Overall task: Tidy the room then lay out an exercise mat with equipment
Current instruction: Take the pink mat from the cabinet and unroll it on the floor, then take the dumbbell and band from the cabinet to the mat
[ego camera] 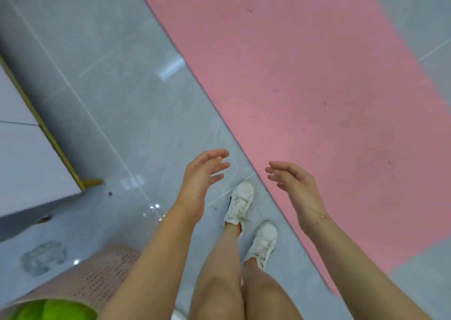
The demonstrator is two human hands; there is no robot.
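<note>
A pink exercise mat [305,80] lies flat on the grey tiled floor, running from the top centre to the lower right. My left hand [202,175] hovers over the floor just left of the mat's edge, fingers relaxed and holding nothing. My right hand [292,183] hangs above the mat's near edge, palm turned inward, fingers loosely straight and empty. My feet in white sneakers [240,202] stand on the tiles beside the mat.
A pink perforated basket [97,275] with green balls [53,310] inside stands at the lower left. A white cabinet with a yellow edge [44,124] rises at the left. Grey floor tiles [109,75] stretch between the cabinet and the mat.
</note>
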